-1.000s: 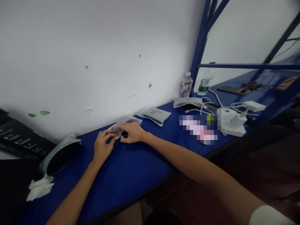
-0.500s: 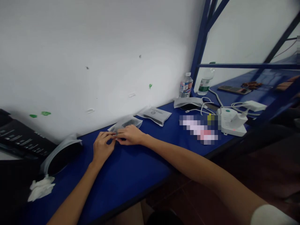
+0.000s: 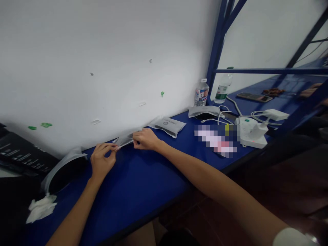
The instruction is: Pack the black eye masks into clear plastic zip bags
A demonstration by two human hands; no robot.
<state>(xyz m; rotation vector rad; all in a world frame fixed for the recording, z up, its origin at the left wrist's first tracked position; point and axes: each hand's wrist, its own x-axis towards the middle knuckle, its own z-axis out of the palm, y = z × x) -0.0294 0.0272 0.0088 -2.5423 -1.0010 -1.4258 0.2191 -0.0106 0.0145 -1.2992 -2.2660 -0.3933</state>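
Note:
Close to the wall, a frosted plastic zip bag (image 3: 125, 139) is stretched between my two hands above the blue desk (image 3: 133, 181). My left hand (image 3: 103, 158) pinches the bag's left corner between thumb and fingers. Further along the same edge, my right hand (image 3: 145, 139) is closed on the bag with its fingers curled in, covering its right part. Just right of it lies a second frosted bag (image 3: 169, 125), flat, with dark print and something dark inside.
Left are a standing frosted bag (image 3: 65, 162), a crumpled tissue (image 3: 41, 208) and a black printed package (image 3: 24, 153). Right are another bag (image 3: 205, 111), a water bottle (image 3: 201, 94), cables, a white power strip (image 3: 249, 133) and a blurred-out item (image 3: 215, 140). A blue metal frame (image 3: 256, 71) borders the right side.
My hands have moved apart: the left slid leftward, and the right went slightly rightward along the bag's edge. The bag's edge is now drawn straight between them.

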